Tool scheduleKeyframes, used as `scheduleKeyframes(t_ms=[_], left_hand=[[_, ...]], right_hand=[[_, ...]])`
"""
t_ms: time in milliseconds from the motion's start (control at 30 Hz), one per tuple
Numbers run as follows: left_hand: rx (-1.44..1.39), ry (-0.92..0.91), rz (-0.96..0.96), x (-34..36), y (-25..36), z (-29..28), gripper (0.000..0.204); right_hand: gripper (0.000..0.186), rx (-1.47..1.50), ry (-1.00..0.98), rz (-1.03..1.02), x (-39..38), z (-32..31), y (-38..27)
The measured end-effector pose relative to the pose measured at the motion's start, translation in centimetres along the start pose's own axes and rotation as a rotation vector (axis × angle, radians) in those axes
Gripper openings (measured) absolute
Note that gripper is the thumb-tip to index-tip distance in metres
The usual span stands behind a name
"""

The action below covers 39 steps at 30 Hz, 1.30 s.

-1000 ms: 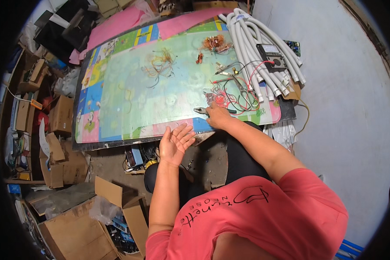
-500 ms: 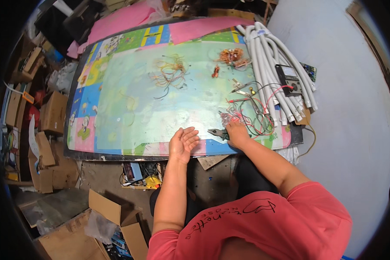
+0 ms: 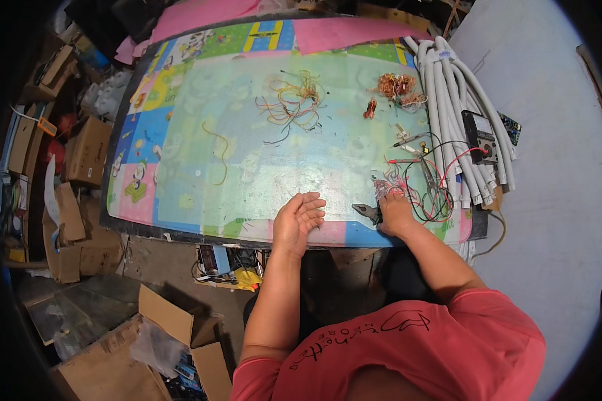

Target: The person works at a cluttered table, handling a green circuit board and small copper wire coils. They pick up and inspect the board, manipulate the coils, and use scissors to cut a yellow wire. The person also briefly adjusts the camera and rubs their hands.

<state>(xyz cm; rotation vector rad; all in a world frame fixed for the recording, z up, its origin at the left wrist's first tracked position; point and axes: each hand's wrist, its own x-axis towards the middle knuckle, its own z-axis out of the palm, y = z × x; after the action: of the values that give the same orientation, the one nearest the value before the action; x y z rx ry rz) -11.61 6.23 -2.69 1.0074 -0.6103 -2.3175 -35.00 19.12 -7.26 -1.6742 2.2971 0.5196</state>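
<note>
My left hand (image 3: 302, 217) is open and holds nothing, its palm turned to the right over the table's near edge and its fingers loosely bent. My right hand (image 3: 396, 214) is palm down, fingertips curled into a small pile of red and white wires (image 3: 385, 185). What lies between those fingertips is hidden. Dark-handled pliers (image 3: 366, 212) lie against the right hand's left side, jaws pointing left, handles partly covered by the hand. Just beyond are black and red test leads (image 3: 435, 194), running to a black analog multimeter (image 3: 480, 137).
Grey-white tubes (image 3: 441, 100) lie bundled along the table's right side. Farther off sit a copper-wire tangle (image 3: 396, 85), a small copper-coloured bundle (image 3: 370, 108) and loose coloured wires (image 3: 294, 103). One yellowish wire (image 3: 225, 150) lies left. Cardboard boxes (image 3: 90, 152) stand left of the table.
The whole view has shifted, so the table and its things sit farther right in the picture. My left hand is slightly farther from the pliers; my right hand stays at the wires.
</note>
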Motion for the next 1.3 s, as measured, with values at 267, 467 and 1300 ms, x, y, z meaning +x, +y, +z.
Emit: scheduleKeyframes(t_ms=[267, 467, 1300], left_hand=[[-0.032, 0.002, 0.004, 0.7, 0.7, -0.6, 0.036], [-0.005, 0.013, -0.012, 1.2, 0.7, -0.4, 0.036], [-0.145, -0.03, 0.132, -0.2, 2.4, -0.2, 0.03]], right_hand=[[0.052, 0.02, -0.007, -0.016, 0.4, -0.8, 0.4], [0.066, 0.052, -0.142, 0.002, 0.4, -2.4, 0.1], [0.028, 0.593, 0.272, -0.693, 16.9, -7.7, -21.1]])
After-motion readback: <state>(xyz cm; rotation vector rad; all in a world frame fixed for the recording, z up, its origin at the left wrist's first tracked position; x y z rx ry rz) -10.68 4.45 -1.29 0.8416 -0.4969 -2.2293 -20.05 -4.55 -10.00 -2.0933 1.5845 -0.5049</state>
